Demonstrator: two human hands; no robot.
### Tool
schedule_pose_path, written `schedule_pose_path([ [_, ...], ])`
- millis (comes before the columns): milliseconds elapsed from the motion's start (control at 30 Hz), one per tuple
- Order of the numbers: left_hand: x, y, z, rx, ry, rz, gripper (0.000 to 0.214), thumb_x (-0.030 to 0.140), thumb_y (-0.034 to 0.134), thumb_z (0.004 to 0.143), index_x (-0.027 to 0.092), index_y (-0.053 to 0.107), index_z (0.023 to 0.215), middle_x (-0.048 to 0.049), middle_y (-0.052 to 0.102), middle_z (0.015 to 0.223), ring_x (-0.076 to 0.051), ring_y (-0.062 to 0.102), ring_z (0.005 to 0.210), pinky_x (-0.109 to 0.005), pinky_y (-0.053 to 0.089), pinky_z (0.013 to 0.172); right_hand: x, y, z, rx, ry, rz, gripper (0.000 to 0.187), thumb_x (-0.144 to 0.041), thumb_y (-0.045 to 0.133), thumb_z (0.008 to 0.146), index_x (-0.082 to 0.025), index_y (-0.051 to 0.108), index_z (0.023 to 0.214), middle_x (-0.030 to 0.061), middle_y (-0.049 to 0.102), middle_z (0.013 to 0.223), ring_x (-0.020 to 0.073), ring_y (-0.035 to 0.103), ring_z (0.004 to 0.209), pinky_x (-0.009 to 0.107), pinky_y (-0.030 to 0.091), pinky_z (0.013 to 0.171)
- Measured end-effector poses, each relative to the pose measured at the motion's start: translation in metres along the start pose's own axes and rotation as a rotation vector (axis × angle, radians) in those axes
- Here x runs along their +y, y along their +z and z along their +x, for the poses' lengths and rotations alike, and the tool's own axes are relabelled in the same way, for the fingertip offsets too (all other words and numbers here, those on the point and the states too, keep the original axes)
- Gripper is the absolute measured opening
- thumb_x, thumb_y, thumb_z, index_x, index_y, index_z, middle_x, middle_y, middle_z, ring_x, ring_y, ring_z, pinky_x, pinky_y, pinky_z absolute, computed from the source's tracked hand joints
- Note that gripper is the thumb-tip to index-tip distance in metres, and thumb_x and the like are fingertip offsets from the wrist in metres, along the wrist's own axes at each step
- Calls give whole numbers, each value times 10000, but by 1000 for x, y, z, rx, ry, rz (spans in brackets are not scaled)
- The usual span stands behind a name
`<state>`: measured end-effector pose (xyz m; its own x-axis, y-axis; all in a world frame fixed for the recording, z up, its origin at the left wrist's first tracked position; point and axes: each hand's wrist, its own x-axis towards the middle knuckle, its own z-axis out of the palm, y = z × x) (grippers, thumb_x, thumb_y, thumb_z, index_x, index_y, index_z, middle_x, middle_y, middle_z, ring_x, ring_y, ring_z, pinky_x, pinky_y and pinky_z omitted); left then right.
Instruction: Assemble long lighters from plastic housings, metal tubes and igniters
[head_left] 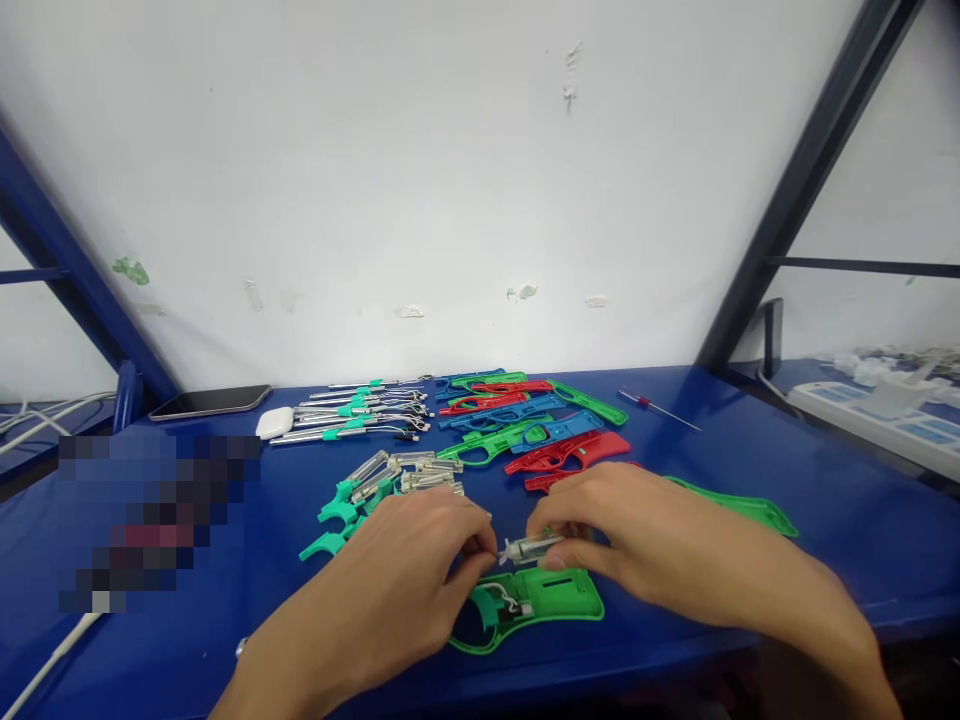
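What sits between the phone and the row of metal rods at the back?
A white earbud case, between the phone and the metal rods, in the head view.

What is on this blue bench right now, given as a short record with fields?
Left hand: pinching one end of the small clear part
Right hand: pinching its other end
Below the hands: open green shell
Behind: coloured shells, metal tubes, phone, screwdriver
Surface: blue table

No legible text or labels anywhere
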<state>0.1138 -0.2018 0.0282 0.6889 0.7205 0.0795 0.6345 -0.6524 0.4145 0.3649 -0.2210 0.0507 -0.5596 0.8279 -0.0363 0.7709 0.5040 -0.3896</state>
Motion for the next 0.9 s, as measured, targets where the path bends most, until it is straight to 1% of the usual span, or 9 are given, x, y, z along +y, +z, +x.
schedule_pose_path([
  [133, 3, -1, -2, 10, 2, 25, 202, 174, 555, 993, 276, 720, 934, 26, 733, 903, -194, 634, 835, -328, 374, 730, 1, -1, 0, -5, -2, 5, 92, -301, 686, 1035, -281, 772, 1011, -24, 785, 932, 191, 709, 868, 278, 439, 751],
  [233, 4, 1, 0, 9, 23, 56, 201, 182, 540, 1008, 249, 686, 887, 5, 714, 875, -200, 612, 818, -336, 357, 703, 1, 0, 0, -7, -6, -8, 100, -283, 680, 1034, -277, 776, 1007, -16, 781, 928, 194, 709, 873, 282, 440, 754],
  [367, 6, 3, 1, -7, 33, 77, 209, 163, 526, 994, 233, 648, 839, -8, 703, 875, -209, 605, 828, -349, 356, 701, 2, 0, 0, -8, -20, -21, 96, -290, 691, 1028, -274, 785, 1014, -6, 774, 923, 198, 706, 872, 287, 436, 748],
  [600, 8, 4, 2, -22, 39, 87, 234, 149, 500, 1004, 228, 636, 831, -13, 691, 879, -212, 608, 840, -360, 364, 714, 1, 1, -1, -8, -19, -60, 67, -275, 715, 1015, -260, 757, 965, -31, 766, 907, 183, 705, 863, 278, 407, 720],
  [733, 7, 4, 2, -25, 45, 103, 235, 155, 495, 1013, 225, 629, 833, -18, 682, 880, -215, 604, 838, -363, 358, 707, 0, 3, 2, -12, -26, -74, 45, -244, 710, 1011, -257, 752, 1004, -24, 760, 936, 192, 709, 896, 282, 411, 737],
  [900, 6, 5, 0, -15, 65, 79, 235, 143, 497, 1017, 230, 643, 855, 0, 691, 899, -203, 607, 840, -355, 366, 724, 0, 2, 5, -10, -37, -48, 79, -214, 707, 1006, -257, 773, 1012, -10, 775, 941, 202, 719, 914, 281, 432, 769],
])
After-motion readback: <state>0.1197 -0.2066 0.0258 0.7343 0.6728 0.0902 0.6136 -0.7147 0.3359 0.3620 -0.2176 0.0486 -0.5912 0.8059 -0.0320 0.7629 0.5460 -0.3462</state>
